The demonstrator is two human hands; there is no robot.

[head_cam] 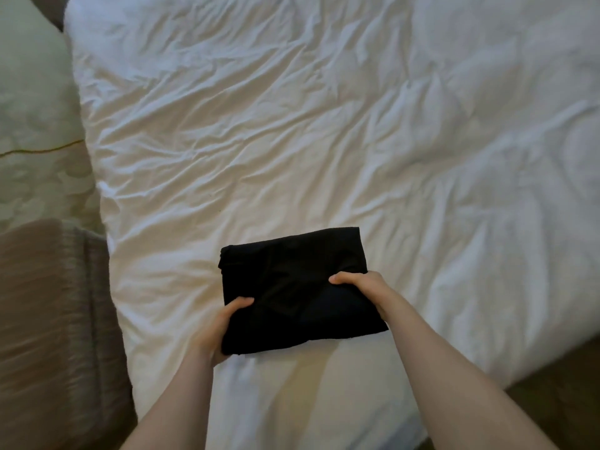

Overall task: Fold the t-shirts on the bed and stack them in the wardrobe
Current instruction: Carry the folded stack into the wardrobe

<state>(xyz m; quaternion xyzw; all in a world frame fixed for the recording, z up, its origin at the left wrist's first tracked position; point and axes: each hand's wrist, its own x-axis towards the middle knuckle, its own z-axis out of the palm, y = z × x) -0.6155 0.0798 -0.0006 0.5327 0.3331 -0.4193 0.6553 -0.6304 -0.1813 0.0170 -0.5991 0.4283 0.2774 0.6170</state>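
A black t-shirt (292,280), folded into a compact rectangle, is held just above the white bed (292,125) near its front edge. My left hand (220,329) grips the shirt's near left corner, thumb on top and fingers hidden underneath. My right hand (360,287) grips the right side the same way, thumb across the top. No other t-shirt shows on the bed, and the wardrobe is out of view.
A wrinkled white duvet covers the whole bed. A pale patterned pillow or cover (32,108) lies along the left edge, with a grey-brown ribbed throw (58,319) below it. Dark floor (558,401) shows at the bottom right corner.
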